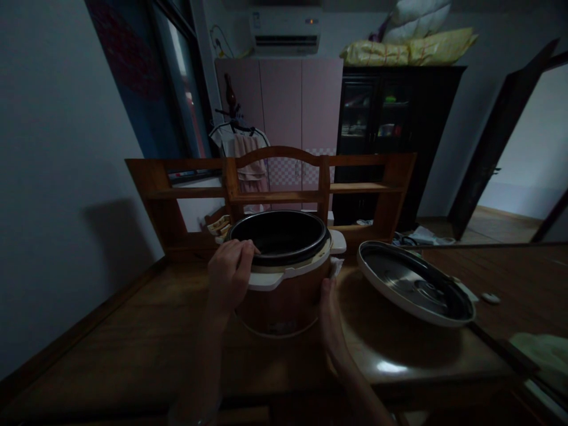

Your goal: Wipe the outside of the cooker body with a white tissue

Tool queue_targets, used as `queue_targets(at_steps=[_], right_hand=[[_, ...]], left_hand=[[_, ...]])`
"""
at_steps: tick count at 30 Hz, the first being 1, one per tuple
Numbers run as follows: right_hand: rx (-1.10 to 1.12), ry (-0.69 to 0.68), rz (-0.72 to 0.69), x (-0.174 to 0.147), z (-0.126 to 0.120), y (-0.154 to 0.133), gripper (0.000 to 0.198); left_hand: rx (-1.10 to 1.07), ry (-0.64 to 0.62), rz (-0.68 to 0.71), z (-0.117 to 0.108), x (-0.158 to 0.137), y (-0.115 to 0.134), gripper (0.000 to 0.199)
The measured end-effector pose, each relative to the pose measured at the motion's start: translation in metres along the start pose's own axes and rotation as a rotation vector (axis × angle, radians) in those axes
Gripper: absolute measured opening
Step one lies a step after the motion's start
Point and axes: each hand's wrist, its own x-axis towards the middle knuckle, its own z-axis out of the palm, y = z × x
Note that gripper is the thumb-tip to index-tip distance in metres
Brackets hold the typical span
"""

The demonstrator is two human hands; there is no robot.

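Observation:
An electric pressure cooker [284, 299] with a brown body and white collar stands upright on the wooden desk. Its top is uncovered, and the dark inner pot [278, 229] shows inside. My left hand [231, 269] is closed over the near left part of the rim, its fingertips partly hidden. Against the cooker's right side rests my right hand [331, 316], with a crumpled white tissue [337, 266] at its fingers. The round lid [415, 284] lies to the right, its metal underside facing up and tilted.
Behind the cooker rises a wooden shelf rack [277, 197] along the desk [133, 331]. A wall [57, 177] borders the left side. Small white items [490, 298] lie beyond the lid. Pale cloth [541, 355] sits at the lower right.

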Motion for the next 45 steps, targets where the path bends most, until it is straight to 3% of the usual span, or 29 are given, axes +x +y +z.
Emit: queue_targets(at_steps=[4, 10, 17, 24, 45], right_hand=[[-0.053, 0.001, -0.017, -0.019, 0.003, 0.005, 0.076], [-0.181, -0.077, -0.250, -0.045, 0.009, -0.011, 0.075], [-0.217, -0.075, -0.388, -0.028, 0.006, -0.031, 0.074], [-0.207, -0.063, -0.387, -0.017, 0.007, -0.034, 0.073], [-0.162, -0.041, -0.311, -0.027, 0.004, -0.027, 0.071]], left_hand=[[0.004, 0.012, 0.005, 0.001, 0.000, -0.001, 0.039], [0.001, 0.008, 0.002, 0.001, 0.000, -0.001, 0.038], [-0.008, 0.013, 0.001, 0.001, 0.000, -0.002, 0.038], [-0.002, 0.009, 0.000, 0.000, 0.000, -0.001, 0.039], [0.012, 0.018, 0.000, 0.001, 0.000, 0.000, 0.039]])
